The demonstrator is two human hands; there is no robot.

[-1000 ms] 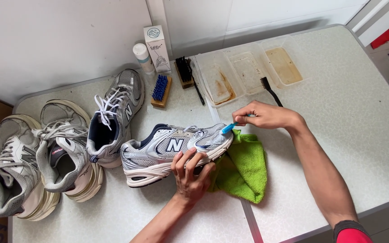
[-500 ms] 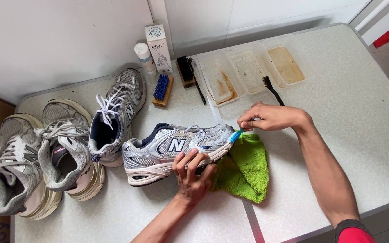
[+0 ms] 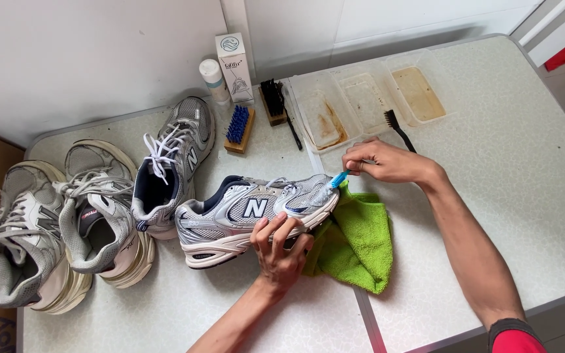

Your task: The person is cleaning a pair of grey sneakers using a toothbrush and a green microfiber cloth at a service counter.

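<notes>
At far left, on the speckled table (image 3: 531, 196), a worn grey shoe (image 3: 24, 245) with loose laces, toe toward the near edge; just beside it a second worn shoe (image 3: 96, 216) with a dark red lining, touching the first along the side; next, a third grey shoe (image 3: 171, 163) with white laces, angled toward the wall, heel against the silver one. Behind these, near the wall, a small white bottle (image 3: 213, 80), a tall white box (image 3: 233, 60), a blue-bristled wooden brush (image 3: 237, 128) lying flat and a black-bristled brush (image 3: 274, 101) beside it. At centre, a silver sneaker (image 3: 250, 212) lying on its side, sole toward the near edge, toe pointing right and resting on a green cloth (image 3: 358, 238). Left hand (image 3: 279, 252) clamped on the sneaker's sole at mid-length, fingers spread over the edge and onto the side panel. Farther back, three clear shallow tubs (image 3: 367, 98) in a row, stained brown inside, with a black long-handled brush (image 3: 400, 131) leaning near them. To the right, right hand (image 3: 380, 162) pinched narrowly around a small blue toothbrush (image 3: 336, 181), bristles pressed to the sneaker's toe mesh just above the cloth; forearm running down to the lower right, with a dark cuff and red sleeve at the frame edge
</notes>
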